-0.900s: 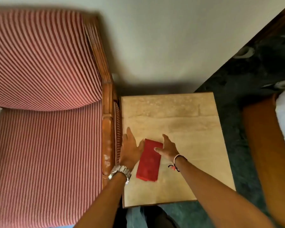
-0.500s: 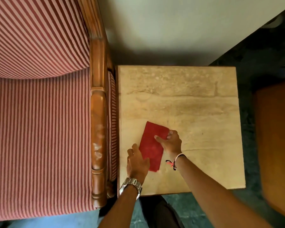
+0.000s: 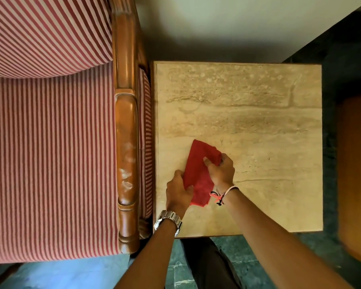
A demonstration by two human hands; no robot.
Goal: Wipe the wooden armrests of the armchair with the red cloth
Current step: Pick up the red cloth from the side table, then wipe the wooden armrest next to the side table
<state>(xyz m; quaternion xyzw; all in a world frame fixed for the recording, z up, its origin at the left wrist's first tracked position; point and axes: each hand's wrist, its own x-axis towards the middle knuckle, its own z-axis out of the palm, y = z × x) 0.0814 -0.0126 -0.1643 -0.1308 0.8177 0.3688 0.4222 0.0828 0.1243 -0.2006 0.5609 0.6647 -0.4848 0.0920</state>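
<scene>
While both hands work over the stone-topped desk point(image 3: 258, 122), start at the far left: the armchair point(image 3: 50, 153) with its red-and-white striped seat, well off to the left of the left hand's fingers. Next across comes the wooden armrest point(image 3: 126, 142) — polished brown, with pale scuffed patches on its top — running alongside the desk's left edge, just left of the left hand and not touched by either hand.

Now the left hand point(image 3: 178, 191), a metal wristwatch point(image 3: 168, 221) on its wrist: its fingers are curled shut on the near left edge of the red cloth point(image 3: 198, 174), thumb on top of the fabric. The cloth sits between the two sets of fingers, over the near left part of the desk, its far corner pointing away from the person, its near end hanging past the left thumb. Whether its underside touches the desk I cannot tell.

On to the right hand point(image 3: 221, 172) — fingers closed, pinching the cloth's far right edge, thumb pressed onto the red fabric, a pink and black thread bracelet point(image 3: 219, 195) at the wrist. Right of those fingers the desk runs bare and mottled tan to its edge, and beyond it sits an orange-brown surface point(image 3: 354, 174) at the frame's right side.
</scene>
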